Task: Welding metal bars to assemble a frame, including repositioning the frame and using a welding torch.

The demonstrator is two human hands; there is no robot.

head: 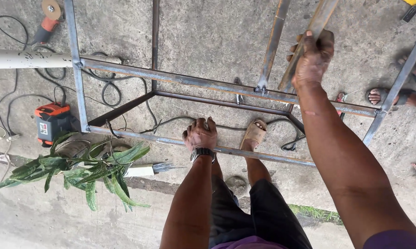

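Entry, taken left to right with the welded steel frame (180, 80) as landmark. Off the frame's left end: an angle grinder (46, 20) on the concrete, a white pipe (28, 59) butting the frame's left upright, an orange-and-black welding machine (52, 121) just outside the lower left corner with black cables (109, 87) trailing under the frame, and a leafy green branch (83, 168) below that corner, a bundle of welding rods (148, 169) beside it. Left hand (200, 136): closed down over the frame's near rail (148, 137), fingers curled on top of it, a watch at the wrist; the rail's long axis runs left to right, dipping slightly toward the right. A sandalled foot (254, 133) stands just right of this hand, inside the frame. Right hand (313, 55): wrapped fully round a loose rusty bar (309, 37), whose long axis slants up and to the right, crossing the frame's far rail (194, 82); the bar's lower end meets that rail just below the grip. The right hand is the nearer to that crossing; the left is well apart from it. Beyond the frame's right end: another person's sandalled feet (383, 96).
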